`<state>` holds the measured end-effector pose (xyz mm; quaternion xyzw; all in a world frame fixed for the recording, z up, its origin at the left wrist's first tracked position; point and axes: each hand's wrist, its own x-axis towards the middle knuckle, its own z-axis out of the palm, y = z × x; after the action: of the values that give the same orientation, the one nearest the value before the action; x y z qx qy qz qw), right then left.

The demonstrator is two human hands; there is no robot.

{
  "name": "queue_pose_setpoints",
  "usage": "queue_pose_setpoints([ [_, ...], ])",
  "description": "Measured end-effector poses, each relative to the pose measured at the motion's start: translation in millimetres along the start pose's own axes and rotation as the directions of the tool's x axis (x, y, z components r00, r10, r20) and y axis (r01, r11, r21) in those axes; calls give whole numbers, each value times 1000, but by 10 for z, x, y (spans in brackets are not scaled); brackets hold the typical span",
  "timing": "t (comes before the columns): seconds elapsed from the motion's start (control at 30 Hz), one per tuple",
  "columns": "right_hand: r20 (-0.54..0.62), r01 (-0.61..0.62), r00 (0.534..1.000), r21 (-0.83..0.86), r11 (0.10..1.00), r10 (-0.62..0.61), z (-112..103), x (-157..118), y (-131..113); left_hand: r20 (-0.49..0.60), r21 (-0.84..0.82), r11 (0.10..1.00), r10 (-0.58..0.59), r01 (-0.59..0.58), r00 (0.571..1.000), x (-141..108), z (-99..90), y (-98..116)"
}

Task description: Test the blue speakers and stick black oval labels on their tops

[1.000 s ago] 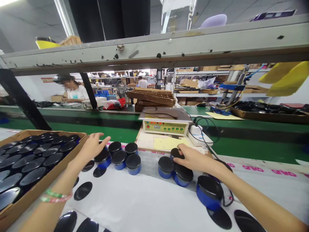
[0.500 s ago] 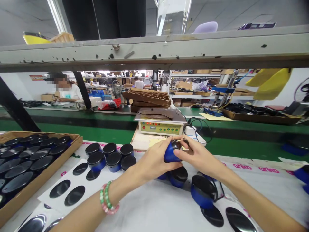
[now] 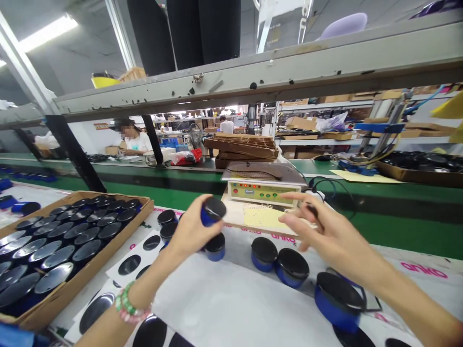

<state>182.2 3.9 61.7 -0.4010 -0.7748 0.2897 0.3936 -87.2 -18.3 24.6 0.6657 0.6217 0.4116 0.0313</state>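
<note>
My left hand (image 3: 190, 231), with a beaded bracelet at its wrist, grips a round blue case with a black top (image 3: 214, 210) between thumb and fingers. The case is raised just above similar cases on the white sheet. One of these, a blue case (image 3: 215, 248), stands right below it. My right hand (image 3: 321, 229) is in the air to the right, fingers apart and holding nothing; something small and dark shows at its fingers. Beneath it stand two black-topped blue cases (image 3: 292, 267), and a larger-looking case (image 3: 340, 301) sits nearer to me with a black cord beside it.
A cardboard tray (image 3: 146, 212) full of black-topped cases lies at left. Sheets with black discs (image 3: 129, 265) are beside it. A control box (image 3: 264, 192) with lit digits stands ahead. A shelf beam (image 3: 235, 79) crosses overhead. Another person (image 3: 135, 140) sits far left.
My hands have separated. The left has carried the blue case leftward; the right has let go of it and opened. The view has swung left and tilted.
</note>
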Motion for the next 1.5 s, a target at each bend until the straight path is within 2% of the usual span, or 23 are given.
queue_pose_setpoints([
  [0.1,-10,-76,997,-101,992,75,-92,-1,161,-114,71,980,-176,184,978,84,-133,-526],
  [0.17,28,-69,996,-265,962,79,-94,-40,291,-112,110,963,-236,248,965,90,-177,-794],
  [0.23,128,-41,986,-433,901,106,-60,-122,416,-98,144,957,-241,253,966,62,-184,-909],
  [0.27,194,-25,971,-499,866,140,-37,-178,469,-99,159,959,-222,236,970,39,-173,-896],
  [0.33,317,-6,919,-583,812,235,4,-309,547,-82,176,972,-140,152,987,-20,-118,-746],
  [0.37,365,-3,887,-606,795,282,19,-376,571,-38,174,981,-79,85,996,-54,-74,-624],
  [0.43,417,-5,834,-647,762,360,32,-496,591,134,126,989,60,-77,989,-126,47,-349],
  [0.47,421,-5,819,-675,738,390,30,-543,592,243,82,985,130,-153,961,-159,123,-219],
  [0.57,397,19,814,-749,662,425,-2,-625,577,501,-58,955,280,-291,819,-220,401,52],
  [0.63,396,39,825,-751,659,403,-41,-631,568,588,-119,939,328,-323,739,-217,606,131],
  [0.7,388,40,842,-738,673,375,-82,-599,570,633,-149,929,353,-339,689,-177,796,166],
  [0.8,311,24,892,-759,651,329,-123,-491,623,655,-162,917,377,-365,655,-73,1016,199],
  [0.9,260,37,927,-779,626,269,-124,-364,749,646,-177,895,420,-410,637,35,1140,229],
  [1.1,284,59,933,-727,684,222,-183,-311,974,617,-190,799,550,-571,564,98,1239,345],
  [1.3,134,-88,961,-679,729,240,-462,-504,1095,574,-159,683,651,-713,496,152,1443,439],
  [1.4,91,-112,971,-642,759,220,-515,-563,1178,543,-184,619,711,-763,446,235,1581,480],
  [1.5,27,-131,982,-626,769,189,-514,-567,1264,531,-229,546,764,-806,367,334,1696,555],
])
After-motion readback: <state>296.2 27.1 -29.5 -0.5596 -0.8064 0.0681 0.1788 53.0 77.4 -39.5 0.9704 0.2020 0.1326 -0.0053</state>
